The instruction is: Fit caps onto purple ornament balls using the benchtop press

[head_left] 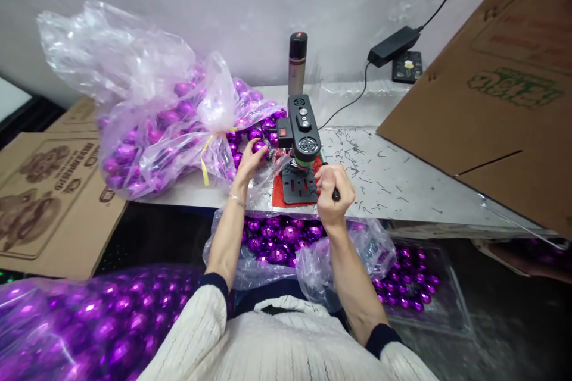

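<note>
A small black bench drill press (304, 134) stands on the worktop over a red sheet (277, 190), its slotted base plate (300, 187) towards me. My right hand (335, 191) is wrapped round the press's lever handle (336, 195), to the right of the base. Left of the machine, my left hand (250, 162) has its thumb and fingers around a shiny purple ball (259, 146). More purple balls (255, 133) lie just beyond those fingers, by the mouth of a clear plastic bag (147, 131) full of them. A yellow tie (205, 161) hangs from the bag.
Below the worktop edge sits an open bag of purple balls (281, 238); another full bag (98, 321) is at lower left. Cardboard boxes (491, 89) flank both sides. A spray can (297, 65) and a power adapter (393, 46) stand behind. Dark shavings (379, 172) litter the worktop.
</note>
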A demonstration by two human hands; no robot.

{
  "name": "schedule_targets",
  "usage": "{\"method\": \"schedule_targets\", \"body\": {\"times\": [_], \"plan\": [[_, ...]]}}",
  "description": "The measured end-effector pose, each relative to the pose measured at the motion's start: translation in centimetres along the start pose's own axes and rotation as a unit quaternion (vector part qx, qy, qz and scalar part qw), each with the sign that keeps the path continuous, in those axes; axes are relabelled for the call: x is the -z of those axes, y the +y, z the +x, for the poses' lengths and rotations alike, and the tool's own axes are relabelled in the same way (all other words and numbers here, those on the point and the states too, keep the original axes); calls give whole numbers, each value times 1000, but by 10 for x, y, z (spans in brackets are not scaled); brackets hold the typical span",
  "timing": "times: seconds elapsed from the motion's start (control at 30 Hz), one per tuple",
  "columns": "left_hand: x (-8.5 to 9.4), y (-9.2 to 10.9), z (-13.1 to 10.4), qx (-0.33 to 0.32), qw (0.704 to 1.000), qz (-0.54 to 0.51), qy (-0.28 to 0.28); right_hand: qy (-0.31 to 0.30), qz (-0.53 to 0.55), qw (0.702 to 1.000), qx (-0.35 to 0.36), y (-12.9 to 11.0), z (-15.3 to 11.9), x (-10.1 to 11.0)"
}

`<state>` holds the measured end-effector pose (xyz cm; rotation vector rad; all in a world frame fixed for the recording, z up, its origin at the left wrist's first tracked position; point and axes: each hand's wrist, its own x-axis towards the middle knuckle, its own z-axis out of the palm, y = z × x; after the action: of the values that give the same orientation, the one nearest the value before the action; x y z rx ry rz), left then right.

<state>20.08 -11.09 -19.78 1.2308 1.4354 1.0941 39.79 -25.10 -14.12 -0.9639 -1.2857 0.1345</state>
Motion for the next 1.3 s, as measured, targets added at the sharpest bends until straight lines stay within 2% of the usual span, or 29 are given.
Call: {"method": "schedule_targets", "body": {"times": [0.07,0.17,0.27,0.4,0.5,0.6,0.7,0.83,0.97,1.13,1.3], "plan": [[5,3,-23,26,991,-126,-32,-4,1,1000,3,0,0,1],[8,4,-63,54,961,-263,-63,-2,-5,1000,5,0,2,1],[2,0,-98,105,936,-330,-62,-1,-10,1000,1,-1,5,2],[-16,-10,-123,143,919,-365,-33,-7,-10,1000,4,-1,6,3],[-26,-18,-131,207,905,-368,-51,-14,-16,1000,12,0,7,4],[-28,-26,-137,257,887,-379,-53,-16,-18,999,26,0,6,5],[-24,-29,-142,240,893,-380,-33,-18,-25,999,29,1,6,6],[-16,-25,-146,196,907,-370,-38,-17,-29,999,23,2,4,6],[-14,-18,-147,210,908,-361,-25,-15,-30,999,21,2,5,6],[-18,-13,-148,184,901,-390,-47,-15,-30,999,27,1,6,6],[-23,-19,-143,198,896,-397,-18,-11,-21,999,27,0,6,6]]}}
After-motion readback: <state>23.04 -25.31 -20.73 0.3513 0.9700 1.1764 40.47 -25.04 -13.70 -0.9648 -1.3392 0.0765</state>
